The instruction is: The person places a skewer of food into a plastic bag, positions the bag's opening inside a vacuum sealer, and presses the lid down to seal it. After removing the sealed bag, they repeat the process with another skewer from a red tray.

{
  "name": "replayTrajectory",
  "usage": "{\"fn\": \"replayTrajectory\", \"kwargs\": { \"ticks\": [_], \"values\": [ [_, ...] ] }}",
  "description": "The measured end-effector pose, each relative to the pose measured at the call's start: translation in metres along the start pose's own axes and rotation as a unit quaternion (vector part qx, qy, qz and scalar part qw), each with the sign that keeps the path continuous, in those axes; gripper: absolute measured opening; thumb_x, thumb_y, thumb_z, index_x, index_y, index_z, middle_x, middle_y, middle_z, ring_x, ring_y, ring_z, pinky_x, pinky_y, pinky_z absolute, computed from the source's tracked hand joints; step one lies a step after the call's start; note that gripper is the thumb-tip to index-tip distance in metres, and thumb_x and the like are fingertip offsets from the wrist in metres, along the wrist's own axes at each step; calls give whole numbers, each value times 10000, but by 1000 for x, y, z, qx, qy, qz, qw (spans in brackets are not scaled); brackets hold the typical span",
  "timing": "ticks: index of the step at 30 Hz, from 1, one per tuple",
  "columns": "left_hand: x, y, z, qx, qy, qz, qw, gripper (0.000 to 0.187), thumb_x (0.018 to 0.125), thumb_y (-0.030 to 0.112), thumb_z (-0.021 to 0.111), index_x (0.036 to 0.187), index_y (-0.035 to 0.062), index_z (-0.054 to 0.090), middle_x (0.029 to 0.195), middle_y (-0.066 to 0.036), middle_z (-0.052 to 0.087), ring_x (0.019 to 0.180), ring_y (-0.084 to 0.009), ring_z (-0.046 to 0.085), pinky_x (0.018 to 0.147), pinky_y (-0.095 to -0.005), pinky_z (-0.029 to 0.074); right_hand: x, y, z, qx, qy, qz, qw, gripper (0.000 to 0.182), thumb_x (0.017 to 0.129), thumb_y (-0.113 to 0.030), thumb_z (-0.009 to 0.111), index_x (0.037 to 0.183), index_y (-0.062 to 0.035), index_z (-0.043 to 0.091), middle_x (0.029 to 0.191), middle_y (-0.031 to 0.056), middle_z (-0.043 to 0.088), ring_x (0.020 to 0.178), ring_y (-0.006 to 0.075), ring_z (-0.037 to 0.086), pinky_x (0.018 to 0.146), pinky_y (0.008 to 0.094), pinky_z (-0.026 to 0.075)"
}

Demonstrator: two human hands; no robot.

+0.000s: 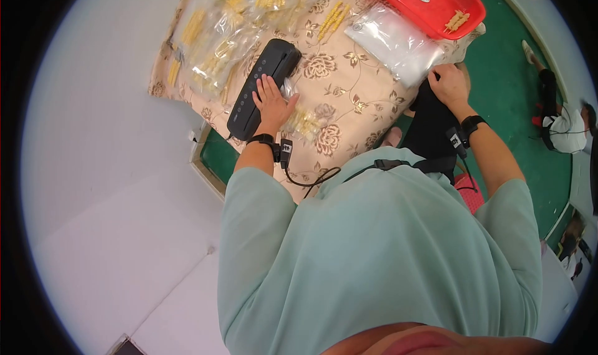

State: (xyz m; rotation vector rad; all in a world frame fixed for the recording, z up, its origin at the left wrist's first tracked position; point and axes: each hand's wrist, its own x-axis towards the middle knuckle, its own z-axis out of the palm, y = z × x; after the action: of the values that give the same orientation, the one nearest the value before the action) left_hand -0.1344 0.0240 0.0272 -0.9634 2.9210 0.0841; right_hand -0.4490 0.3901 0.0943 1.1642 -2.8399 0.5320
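My left hand (274, 104) lies on a black vacuum sealer (263, 88), fingers spread across its lid and touch buttons. Beside that hand, on the sealer's right edge, is a clear plastic bag (306, 121) with pale yellow pieces in it; whether its mouth is inside the sealer is hidden by my hand. My right hand (450, 85) rests on my dark-trousered knee at the table's right edge, its fingers curled in loosely around nothing visible. Near it lies a stack of flat clear bags (395, 43).
Filled clear bags of yellow skewers (227, 31) are piled at the table's back left. Two loose yellow skewers (333, 20) lie on the flowered tablecloth (367, 115). A red tray (441, 6) with pale skewers stands at the back right. Another person (564, 127) is at far right.
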Motion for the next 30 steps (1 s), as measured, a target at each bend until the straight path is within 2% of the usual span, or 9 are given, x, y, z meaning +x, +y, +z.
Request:
{"fn": "replayTrajectory", "kwargs": {
  "ticks": [14, 30],
  "values": [
    [-1, -2, 2, 10, 19, 14, 1000, 1029, 842, 633, 470, 1457, -81, 56, 1553, -200, 11, 1438, -348, -42, 1115, -555, -5, -2, 2, 3, -11, -14, 4, 1000, 222, 806, -247, 571, 794, -62, 693, 857, 88, 676, 916, 267, 597, 827, 409, 447],
    [-1, 1, -2, 26, -12, -6, 1000, 1037, 848, 651, 450, 1463, -68, 26, 1557, -188, 1, 1442, -329, -44, 1121, -539, -4, -1, -2, -1, -14, -18, 8, 1000, 217, 805, -245, 565, 794, -70, 692, 860, 78, 677, 927, 263, 597, 833, 408, 448]
  ]
}}
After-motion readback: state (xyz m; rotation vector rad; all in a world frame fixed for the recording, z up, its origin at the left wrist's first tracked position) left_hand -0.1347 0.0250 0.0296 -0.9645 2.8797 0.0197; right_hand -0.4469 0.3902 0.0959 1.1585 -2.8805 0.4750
